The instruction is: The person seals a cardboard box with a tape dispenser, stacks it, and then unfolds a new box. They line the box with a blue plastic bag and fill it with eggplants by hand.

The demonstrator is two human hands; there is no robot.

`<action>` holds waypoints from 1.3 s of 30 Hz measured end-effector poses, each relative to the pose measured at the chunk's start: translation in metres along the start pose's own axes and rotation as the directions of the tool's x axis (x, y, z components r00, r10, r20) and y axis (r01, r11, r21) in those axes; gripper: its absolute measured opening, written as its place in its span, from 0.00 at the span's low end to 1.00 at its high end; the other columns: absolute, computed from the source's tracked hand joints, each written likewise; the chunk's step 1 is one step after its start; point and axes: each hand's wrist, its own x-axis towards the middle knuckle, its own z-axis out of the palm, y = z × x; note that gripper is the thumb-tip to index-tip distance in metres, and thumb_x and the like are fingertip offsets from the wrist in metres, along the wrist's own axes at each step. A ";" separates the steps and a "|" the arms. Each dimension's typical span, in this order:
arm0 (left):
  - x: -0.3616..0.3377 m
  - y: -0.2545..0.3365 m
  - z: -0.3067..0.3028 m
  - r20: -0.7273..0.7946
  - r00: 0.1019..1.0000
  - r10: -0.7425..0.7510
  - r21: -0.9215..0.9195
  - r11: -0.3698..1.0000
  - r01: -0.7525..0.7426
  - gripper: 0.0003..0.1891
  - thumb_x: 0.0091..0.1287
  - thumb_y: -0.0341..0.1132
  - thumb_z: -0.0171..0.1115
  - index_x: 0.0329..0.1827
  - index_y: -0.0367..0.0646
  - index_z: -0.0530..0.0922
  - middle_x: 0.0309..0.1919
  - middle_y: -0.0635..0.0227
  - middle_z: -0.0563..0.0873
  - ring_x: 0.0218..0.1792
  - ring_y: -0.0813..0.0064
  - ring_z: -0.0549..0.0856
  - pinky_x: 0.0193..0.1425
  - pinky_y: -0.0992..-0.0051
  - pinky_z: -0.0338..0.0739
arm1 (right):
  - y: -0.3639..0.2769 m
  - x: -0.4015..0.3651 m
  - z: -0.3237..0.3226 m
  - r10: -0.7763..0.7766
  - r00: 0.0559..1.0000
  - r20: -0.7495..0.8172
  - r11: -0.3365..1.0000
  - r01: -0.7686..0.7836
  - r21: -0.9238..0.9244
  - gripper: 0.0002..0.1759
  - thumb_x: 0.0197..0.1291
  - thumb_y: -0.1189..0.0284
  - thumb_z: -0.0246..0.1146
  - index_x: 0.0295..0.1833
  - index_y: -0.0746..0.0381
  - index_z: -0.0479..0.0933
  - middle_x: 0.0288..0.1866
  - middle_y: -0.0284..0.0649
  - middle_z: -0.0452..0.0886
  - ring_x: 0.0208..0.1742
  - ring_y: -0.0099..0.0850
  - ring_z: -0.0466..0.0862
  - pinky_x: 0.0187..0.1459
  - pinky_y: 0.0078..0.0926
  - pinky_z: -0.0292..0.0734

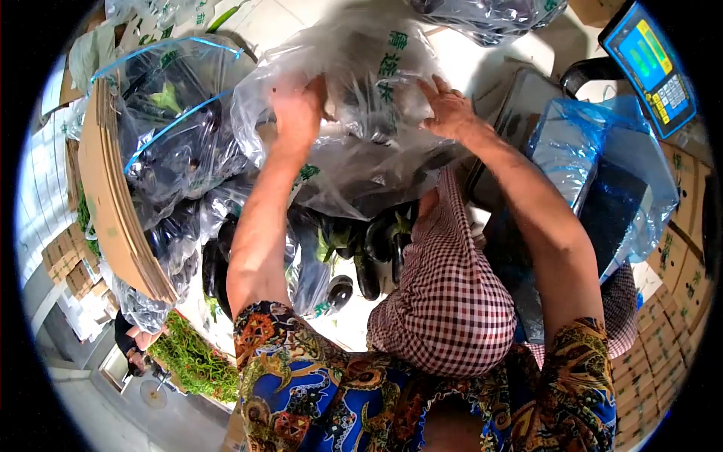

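Note:
A large clear plastic bag (354, 151) with green printed characters lies spread in front of me, with dark contents faintly visible. My left hand (297, 109) is at its left part, fingers apart and partly veiled by plastic. On the right edge of the bag, my right hand (449, 109) touches the film with its fingers spread. Neither hand is closed round anything I can see. Below the bag lie several dark purple eggplants (367, 275) with green caps. Between my forearms hangs my checked cloth apron (452, 301).
Left stands a clear bag of eggplants (188, 143) with blue tape, beside flattened cardboard (113, 188). A scale display (651, 71) and a blue plastic-covered box (580, 158) are right. Another bag (489, 15) lies ahead. Green produce (192, 358) and a person (134, 343) are lower left.

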 end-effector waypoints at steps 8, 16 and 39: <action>-0.042 0.042 0.099 0.434 0.898 0.073 -0.541 0.818 0.196 0.11 0.62 0.31 0.57 0.46 0.39 0.80 0.46 0.56 0.83 0.45 0.63 0.83 0.48 0.67 0.80 | -0.063 -0.021 0.004 -0.641 0.735 0.220 0.757 0.561 0.334 0.22 0.53 0.65 0.58 0.55 0.58 0.75 0.49 0.50 0.81 0.52 0.44 0.81 0.55 0.42 0.74; -0.059 0.020 0.149 0.400 0.912 -0.086 -0.846 0.347 0.404 0.20 0.69 0.32 0.55 0.64 0.38 0.72 0.60 0.56 0.78 0.56 0.66 0.78 0.57 0.75 0.75 | 0.025 0.045 0.029 0.160 0.985 -0.066 0.904 -0.120 0.410 0.50 0.61 0.57 0.60 0.78 0.62 0.37 0.71 0.57 0.60 0.67 0.48 0.70 0.65 0.37 0.68; -0.001 0.112 -0.046 0.403 0.908 -0.112 -0.914 -0.094 0.394 0.41 0.44 0.22 0.75 0.65 0.33 0.66 0.53 0.57 0.81 0.52 0.68 0.82 0.57 0.71 0.78 | 0.017 0.023 -0.040 0.113 0.978 0.178 -0.070 -0.170 0.983 0.34 0.70 0.53 0.52 0.76 0.57 0.56 0.77 0.39 0.58 0.75 0.40 0.60 0.70 0.36 0.58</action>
